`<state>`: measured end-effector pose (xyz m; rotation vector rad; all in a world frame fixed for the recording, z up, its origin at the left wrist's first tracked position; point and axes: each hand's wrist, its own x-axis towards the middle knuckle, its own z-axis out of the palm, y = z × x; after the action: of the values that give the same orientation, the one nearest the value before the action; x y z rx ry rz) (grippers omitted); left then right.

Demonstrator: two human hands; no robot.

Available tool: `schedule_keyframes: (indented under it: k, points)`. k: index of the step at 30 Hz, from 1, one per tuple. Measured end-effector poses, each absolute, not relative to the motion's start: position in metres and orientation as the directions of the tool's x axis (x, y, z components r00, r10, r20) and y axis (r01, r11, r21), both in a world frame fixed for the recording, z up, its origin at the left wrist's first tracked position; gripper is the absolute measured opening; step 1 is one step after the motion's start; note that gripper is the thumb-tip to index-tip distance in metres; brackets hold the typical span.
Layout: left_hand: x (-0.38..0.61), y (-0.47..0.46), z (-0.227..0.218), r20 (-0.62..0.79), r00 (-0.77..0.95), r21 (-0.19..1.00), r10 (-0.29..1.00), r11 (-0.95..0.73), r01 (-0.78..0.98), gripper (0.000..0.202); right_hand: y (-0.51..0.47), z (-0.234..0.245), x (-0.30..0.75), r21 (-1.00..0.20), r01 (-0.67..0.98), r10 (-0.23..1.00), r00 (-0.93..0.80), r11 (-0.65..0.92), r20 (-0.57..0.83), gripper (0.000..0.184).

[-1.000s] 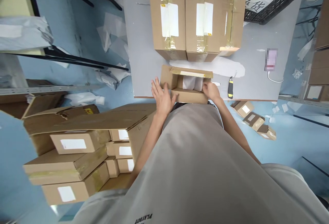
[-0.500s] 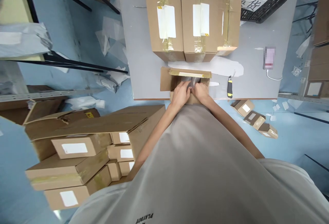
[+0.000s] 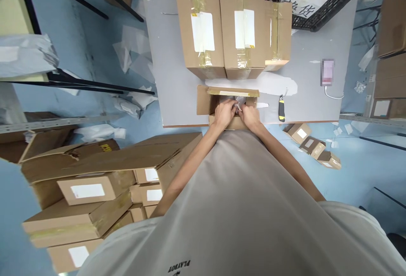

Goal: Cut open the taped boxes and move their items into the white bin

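Note:
An open cardboard box (image 3: 203, 99) stands at the table's front edge, its flaps folded out. Both of my hands reach into its opening. My left hand (image 3: 224, 113) and my right hand (image 3: 250, 115) come close together, fingers pinched on a greyish plastic wrapping (image 3: 237, 104) inside the box. What lies under the wrapping is hidden by my hands and the box walls. To the right of the box a black and yellow utility knife (image 3: 281, 109) lies on the table.
Several taped, labelled boxes (image 3: 242, 60) stand behind the open one. A black crate (image 3: 312, 20) is at the back right, a phone (image 3: 327, 72) with a cable at the right. On the left, a large carton (image 3: 127, 162) holds several boxes; small boxes (image 3: 312, 143) lie on the floor.
My fingers have shifted slightly on the plastic wrapping, the right hand turning a little. The whole view has moved slightly; the box remains in place.

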<state>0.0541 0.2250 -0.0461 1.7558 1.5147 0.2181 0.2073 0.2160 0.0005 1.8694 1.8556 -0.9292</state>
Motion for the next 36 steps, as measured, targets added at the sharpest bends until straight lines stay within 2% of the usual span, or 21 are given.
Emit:
schedule_keyframes:
  k: [7, 11, 13, 17, 20, 23, 25, 27, 29, 32, 36]
  points:
    - [0.03, 0.232, -0.036, -0.233, 0.011, 0.694, 0.972, 0.159, 0.702, 0.019, 0.206, 0.027, 0.205, -0.285, 0.958, 0.831, -0.153, -0.007, -0.535, 0.033]
    - [0.021, 0.242, -0.035, -0.231, -0.06, 0.655, 0.971, 0.201, 0.728, 0.021, 0.19, 0.04, 0.213, -0.372, 0.927, 0.882, -0.146, -0.035, -0.448, 0.027]
    - [0.017, 0.245, -0.036, -0.244, -0.058, 0.632, 0.968, 0.204, 0.747, 0.023, 0.178, 0.045, 0.22, -0.461, 0.884, 0.92, -0.114, -0.078, -0.375, 0.027]
    - [0.013, 0.244, -0.04, -0.303, 0.052, 0.614, 0.952, 0.153, 0.774, 0.025, 0.161, 0.058, 0.23, -0.74, 0.649, 0.977, 0.025, -0.177, -0.213, 0.041]
    - [0.016, 0.243, -0.042, -0.361, 0.146, 0.647, 0.921, 0.135, 0.75, 0.027, 0.161, 0.069, 0.231, -0.886, 0.385, 0.963, 0.179, -0.259, -0.203, 0.054]
    - [0.019, 0.246, -0.039, -0.397, 0.158, 0.792, 0.904, 0.25, 0.558, 0.022, 0.168, 0.079, 0.233, -0.932, 0.2, 0.93, 0.275, -0.302, -0.243, 0.061]
    - [0.018, 0.248, -0.032, -0.452, 0.149, 0.878, 0.88, 0.409, 0.25, 0.013, 0.171, 0.084, 0.234, -0.945, 0.124, 0.918, 0.306, -0.302, -0.252, 0.062]
    - [0.013, 0.249, -0.023, -0.5, 0.21, 0.848, 0.84, 0.524, -0.08, 0.035, 0.172, 0.087, 0.235, -0.956, 0.072, 0.908, 0.341, -0.286, -0.246, 0.064]
    - [0.006, 0.246, -0.012, -0.487, 0.278, 0.792, 0.828, 0.553, -0.26, 0.051, 0.171, 0.087, 0.232, -0.964, 0.027, 0.892, 0.387, -0.265, -0.234, 0.064]
    - [-0.002, 0.237, 0.002, -0.451, 0.308, 0.789, 0.837, 0.536, -0.3, 0.059, 0.168, 0.082, 0.224, -0.969, -0.033, 0.853, 0.468, -0.244, -0.231, 0.063]
    - [-0.007, 0.221, 0.016, -0.435, 0.366, 0.792, 0.823, 0.543, -0.279, 0.055, 0.168, 0.072, 0.215, -0.971, -0.074, 0.79, 0.569, -0.229, -0.23, 0.062]
